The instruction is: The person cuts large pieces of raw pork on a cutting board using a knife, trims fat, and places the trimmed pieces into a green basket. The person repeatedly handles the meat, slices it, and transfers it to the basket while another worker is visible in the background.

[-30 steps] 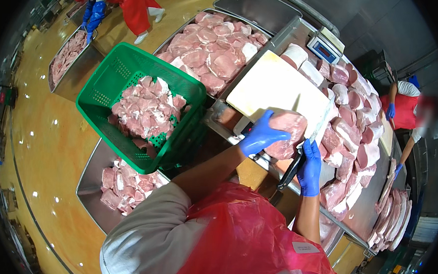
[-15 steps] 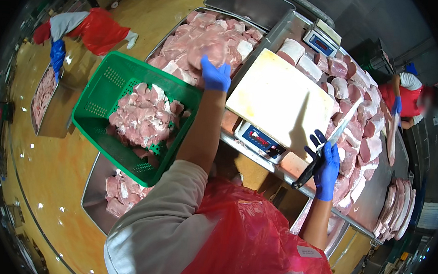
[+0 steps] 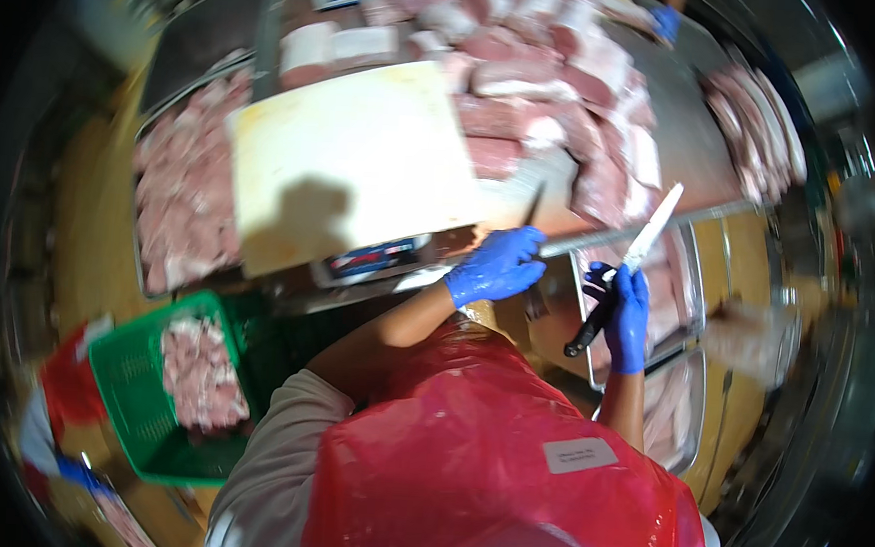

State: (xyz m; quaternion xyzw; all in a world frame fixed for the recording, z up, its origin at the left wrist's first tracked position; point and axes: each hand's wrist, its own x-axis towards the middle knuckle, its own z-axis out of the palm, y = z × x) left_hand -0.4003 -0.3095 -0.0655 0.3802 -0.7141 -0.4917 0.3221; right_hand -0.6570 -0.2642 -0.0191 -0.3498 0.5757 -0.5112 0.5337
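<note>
My left hand [image 3: 498, 265], in a blue glove, is raised over the table edge below the white cutting board [image 3: 355, 148], with fingers loosely apart and no meat visible in it. My right hand [image 3: 629, 320] grips a knife [image 3: 651, 226] by its black handle, blade angled up. A digital scale [image 3: 373, 258] shows under the board's lower edge. Pork loins [image 3: 505, 72] are piled on the steel table [image 3: 682, 123] beyond my hands. Sliced meat fills a tray [image 3: 188, 178] left of the board.
A green basket [image 3: 131, 375] of meat pieces stands lower left, beside a co-worker in a red apron [image 3: 75, 382]. Trays of meat [image 3: 660, 407] sit below the table at right. Another worker's gloved hand [image 3: 663, 22] is at the top. Long cuts [image 3: 757, 133] lie stacked at right.
My left hand held a meat piece, moved it over the left tray, and is now back by the board without it. The view has swung right. The knife stays in my right hand.
</note>
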